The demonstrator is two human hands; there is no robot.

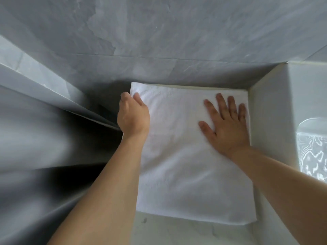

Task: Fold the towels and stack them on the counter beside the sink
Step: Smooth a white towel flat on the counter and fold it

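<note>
Towel [185, 165] white, folded square, flat on counter [177, 232], edges even.

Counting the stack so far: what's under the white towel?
Pale counter shows past the towel at its near edge. The right hand presses flat on top; the left hand grips its left edge. Anything beneath is covered.

Your left hand [133, 115] curls at the fingers, thumb on top, arm outstretched; your right hand [227, 126] lies flat, palm down, fingers spread.
</note>
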